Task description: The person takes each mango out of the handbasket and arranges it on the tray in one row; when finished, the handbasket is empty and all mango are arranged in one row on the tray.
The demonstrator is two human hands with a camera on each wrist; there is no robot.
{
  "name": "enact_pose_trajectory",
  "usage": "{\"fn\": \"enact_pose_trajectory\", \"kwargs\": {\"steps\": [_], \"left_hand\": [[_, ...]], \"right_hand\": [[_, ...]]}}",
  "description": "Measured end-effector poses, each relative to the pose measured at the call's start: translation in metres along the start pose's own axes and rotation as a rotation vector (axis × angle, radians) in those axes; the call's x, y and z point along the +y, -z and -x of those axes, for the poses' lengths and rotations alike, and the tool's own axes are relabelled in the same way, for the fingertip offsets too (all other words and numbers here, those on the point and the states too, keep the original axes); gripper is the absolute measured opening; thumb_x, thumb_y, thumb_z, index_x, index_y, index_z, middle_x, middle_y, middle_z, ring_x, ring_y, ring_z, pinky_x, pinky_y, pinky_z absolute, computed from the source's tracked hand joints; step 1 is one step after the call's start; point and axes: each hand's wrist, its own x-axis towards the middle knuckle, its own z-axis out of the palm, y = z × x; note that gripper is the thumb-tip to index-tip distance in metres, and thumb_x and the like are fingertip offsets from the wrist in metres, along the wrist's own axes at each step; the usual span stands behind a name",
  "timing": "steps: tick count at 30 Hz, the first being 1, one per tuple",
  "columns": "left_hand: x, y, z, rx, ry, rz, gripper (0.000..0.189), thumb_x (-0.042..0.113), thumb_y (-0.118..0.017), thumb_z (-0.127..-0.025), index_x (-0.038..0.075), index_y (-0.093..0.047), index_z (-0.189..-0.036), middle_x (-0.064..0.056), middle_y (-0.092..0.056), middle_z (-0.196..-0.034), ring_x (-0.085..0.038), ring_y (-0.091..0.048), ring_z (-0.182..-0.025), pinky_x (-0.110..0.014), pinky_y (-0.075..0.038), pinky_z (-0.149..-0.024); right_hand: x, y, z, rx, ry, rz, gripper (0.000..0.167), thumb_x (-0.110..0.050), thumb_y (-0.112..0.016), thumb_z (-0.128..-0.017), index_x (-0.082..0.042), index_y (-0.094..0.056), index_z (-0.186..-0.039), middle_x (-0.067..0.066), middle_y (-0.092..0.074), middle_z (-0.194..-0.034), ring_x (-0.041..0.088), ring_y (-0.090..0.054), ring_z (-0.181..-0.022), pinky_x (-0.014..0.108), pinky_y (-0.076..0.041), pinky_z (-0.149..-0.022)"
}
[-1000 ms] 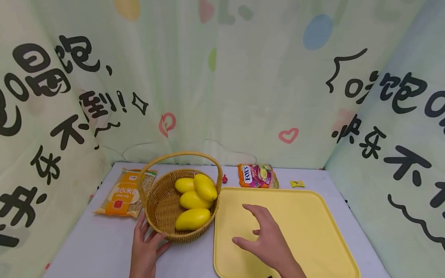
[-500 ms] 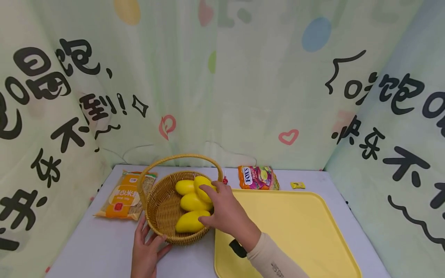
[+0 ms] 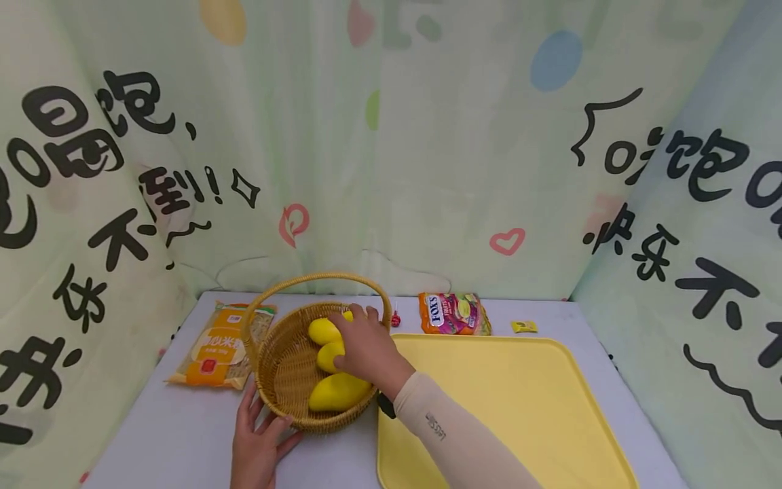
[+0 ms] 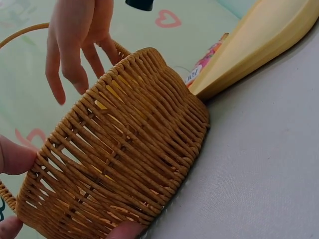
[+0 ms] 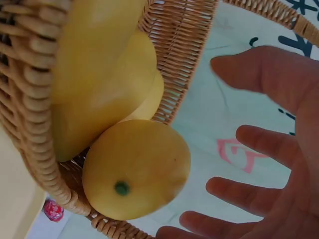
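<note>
The wicker basket [image 3: 284, 373] stands on the table with several yellow mangoes [image 3: 339, 392] in it. My left hand [image 3: 259, 435] holds the basket's near left side, its digits spread over the rim and outer wall, as the left wrist view of the woven wall [image 4: 124, 139] also shows. My right hand [image 3: 366, 346] reaches over the right side of the basket and partly hides the mangoes there. In the right wrist view, its fingers [image 5: 249, 196] are spread, apart from the nearest mango [image 5: 144, 169], which has a green stem spot.
A yellow tray [image 3: 489, 387] lies right of the basket. Behind it are a Fox's candy bag [image 3: 452, 314], a small yellow packet [image 3: 523, 327] and a red wrapped lollipop [image 3: 396, 319]. An orange food bag [image 3: 220, 346] lies left of the basket, whose tall handle [image 3: 318, 276] arches above.
My right hand has moved left from above the tray to over the mangoes in the basket. My left hand has stayed at the basket's side.
</note>
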Motion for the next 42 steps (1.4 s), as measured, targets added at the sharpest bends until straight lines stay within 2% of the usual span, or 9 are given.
{"fn": "enact_pose_trajectory", "kwargs": {"steps": [5,9,12,17,20,26,29,36,42], "left_hand": [[0.0,-0.002,-0.001,0.009,0.0,0.002,0.107,-0.006,-0.059,-0.094,0.041,-0.002,-0.171,-0.013,0.003,-0.18,-0.049,-0.031,-0.154,-0.064,-0.061,-0.095],[-0.001,-0.002,-0.001,0.004,-0.009,0.006,0.106,-0.006,-0.059,-0.094,0.04,-0.002,-0.171,-0.013,0.003,-0.18,-0.049,-0.031,-0.155,-0.065,-0.061,-0.095],[-0.002,-0.001,-0.001,0.004,-0.014,0.002,0.106,-0.006,-0.058,-0.094,0.038,-0.001,-0.171,-0.013,0.003,-0.179,-0.048,-0.031,-0.155,-0.064,-0.061,-0.094],[-0.002,0.0,0.0,0.0,-0.018,0.004,0.105,-0.006,-0.058,-0.094,0.037,-0.002,-0.172,-0.015,0.002,-0.179,-0.047,-0.032,-0.154,-0.063,-0.062,-0.093],[-0.002,0.0,0.001,-0.002,-0.018,0.005,0.105,-0.006,-0.058,-0.094,0.037,-0.002,-0.172,-0.016,0.001,-0.179,-0.048,-0.033,-0.153,-0.062,-0.063,-0.092],[-0.001,0.002,0.002,-0.007,-0.024,0.007,0.104,-0.005,-0.058,-0.095,0.036,-0.002,-0.172,-0.016,0.002,-0.179,-0.049,-0.032,-0.154,-0.061,-0.063,-0.091],[-0.001,0.002,0.002,-0.012,-0.028,0.008,0.103,-0.005,-0.058,-0.095,0.035,-0.002,-0.172,-0.016,0.001,-0.179,-0.048,-0.033,-0.153,-0.061,-0.064,-0.092],[0.0,0.002,0.003,-0.01,-0.033,0.003,0.103,-0.004,-0.058,-0.095,0.034,-0.002,-0.172,-0.016,-0.001,-0.179,-0.047,-0.034,-0.152,-0.06,-0.064,-0.091],[0.0,0.002,0.003,-0.006,-0.033,0.0,0.103,-0.005,-0.058,-0.095,0.034,-0.002,-0.172,-0.017,-0.001,-0.179,-0.047,-0.035,-0.152,-0.06,-0.064,-0.091]], "right_hand": [[-0.002,-0.003,-0.012,-0.041,-0.039,0.055,0.071,-0.035,-0.083,-0.09,-0.025,-0.054,-0.154,0.018,-0.051,-0.148,0.048,-0.053,-0.129,0.042,-0.066,-0.079],[-0.001,-0.008,-0.016,-0.063,-0.062,0.091,0.069,-0.031,-0.081,-0.091,-0.025,-0.054,-0.154,0.021,-0.049,-0.145,0.047,-0.054,-0.117,0.033,-0.058,-0.062],[0.001,-0.012,-0.018,-0.086,-0.074,0.097,0.069,-0.029,-0.08,-0.092,-0.026,-0.053,-0.155,0.023,-0.046,-0.149,0.046,-0.054,-0.114,0.03,-0.055,-0.056],[0.003,-0.017,-0.022,-0.13,-0.059,0.145,0.068,-0.032,-0.081,-0.092,-0.028,-0.054,-0.154,0.02,-0.047,-0.154,0.042,-0.059,-0.115,0.034,-0.061,-0.065],[0.002,-0.018,-0.022,-0.151,-0.047,0.174,0.061,-0.034,-0.081,-0.092,-0.027,-0.06,-0.149,0.017,-0.05,-0.152,0.039,-0.061,-0.112,0.037,-0.062,-0.07],[0.003,-0.018,-0.022,-0.148,-0.012,0.247,0.039,-0.027,-0.077,-0.094,-0.019,-0.07,-0.131,0.014,-0.055,-0.139,0.032,-0.06,-0.097,0.033,-0.059,-0.067],[0.005,-0.017,-0.022,-0.14,0.003,0.26,0.037,-0.024,-0.078,-0.094,-0.018,-0.071,-0.13,0.013,-0.057,-0.137,0.03,-0.058,-0.096,0.032,-0.058,-0.066],[0.006,-0.016,-0.022,-0.114,0.028,0.184,0.05,-0.023,-0.089,-0.085,-0.021,-0.07,-0.132,0.013,-0.051,-0.14,0.031,-0.049,-0.105,0.026,-0.052,-0.058],[0.009,-0.014,-0.022,-0.12,0.002,-0.022,0.058,-0.02,-0.092,-0.081,-0.023,-0.068,-0.134,0.015,-0.043,-0.146,0.033,-0.042,-0.113,0.026,-0.05,-0.06]]}}
